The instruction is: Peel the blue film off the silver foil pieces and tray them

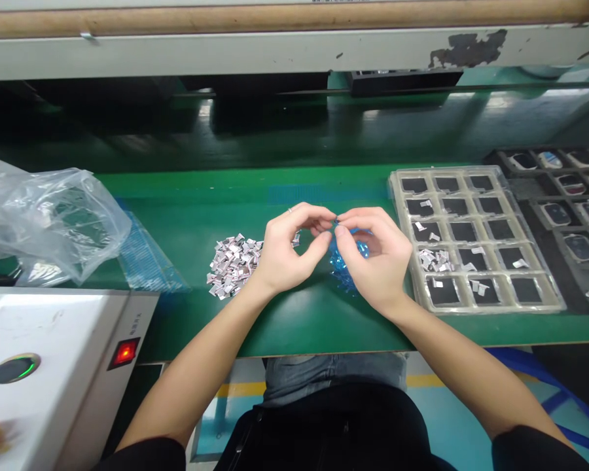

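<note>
1. Green bench (279,324): the surface before you, running the full width of the view.
2. Machine (73,360), at your left, its red switch (125,353) lit.
3. Bag (59,222), clear and crumpled, just beyond the machine.
4. Tray (548,288), at your right, many-celled; small white pieces lie loose in several cells and crowd one. A knock from your right forearm could jumble them.
5. Your left hand (294,248): forefinger reaching the meeting point, thumb apart from it; whether it grips, you cannot tell from this view.
6. Your right hand (379,252): thumb and forefinger pinched on a tiny part.
7. White heap (233,267), partly behind your left wrist; a dropped wrist could scatter it.
8. Blue heap (342,267), partly hidden beneath your right hand. Anything slipping could fall among it and be lost.
9. Tiny part (336,222), raised between your fingertips, between the heaps; detail too small to read. Uneven pressure could flick it away.
</note>
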{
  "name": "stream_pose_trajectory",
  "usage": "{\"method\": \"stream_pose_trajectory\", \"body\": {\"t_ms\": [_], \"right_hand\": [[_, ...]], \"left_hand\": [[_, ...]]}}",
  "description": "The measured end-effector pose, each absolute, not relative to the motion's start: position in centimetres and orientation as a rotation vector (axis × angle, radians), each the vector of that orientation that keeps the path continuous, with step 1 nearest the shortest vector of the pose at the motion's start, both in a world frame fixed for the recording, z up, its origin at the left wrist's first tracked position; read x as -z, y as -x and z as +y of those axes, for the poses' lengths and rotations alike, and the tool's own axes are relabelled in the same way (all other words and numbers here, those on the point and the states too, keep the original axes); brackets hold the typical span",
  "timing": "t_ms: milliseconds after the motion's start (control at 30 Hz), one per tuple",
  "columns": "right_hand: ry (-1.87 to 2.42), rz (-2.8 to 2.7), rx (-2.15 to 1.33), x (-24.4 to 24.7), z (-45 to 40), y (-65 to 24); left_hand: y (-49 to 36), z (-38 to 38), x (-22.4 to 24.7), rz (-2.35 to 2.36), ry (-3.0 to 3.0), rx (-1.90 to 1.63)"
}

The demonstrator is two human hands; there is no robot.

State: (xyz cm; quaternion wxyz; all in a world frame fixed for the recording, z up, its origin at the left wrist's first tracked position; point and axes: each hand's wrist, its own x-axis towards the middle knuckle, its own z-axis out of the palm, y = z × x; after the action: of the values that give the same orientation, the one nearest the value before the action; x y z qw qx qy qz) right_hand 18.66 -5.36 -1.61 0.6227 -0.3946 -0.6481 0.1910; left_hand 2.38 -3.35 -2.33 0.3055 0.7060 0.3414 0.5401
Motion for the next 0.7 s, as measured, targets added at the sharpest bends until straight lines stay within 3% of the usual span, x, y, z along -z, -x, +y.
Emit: {"method": "stream_pose_trajectory", "body": {"t_ms": [267, 700], "right_hand": [[0.878, -1.592, -0.342, 2.0, -5.0, -18.7], [0.843, -1.735, -0.266, 2.2, -5.0, -18.7]], "left_hand": [[-1.5, -2.7, 2.1, 0.954, -2.096, -1.542], [-0.6, -2.3, 1.8, 0.961, -2.207, -1.352]]}}
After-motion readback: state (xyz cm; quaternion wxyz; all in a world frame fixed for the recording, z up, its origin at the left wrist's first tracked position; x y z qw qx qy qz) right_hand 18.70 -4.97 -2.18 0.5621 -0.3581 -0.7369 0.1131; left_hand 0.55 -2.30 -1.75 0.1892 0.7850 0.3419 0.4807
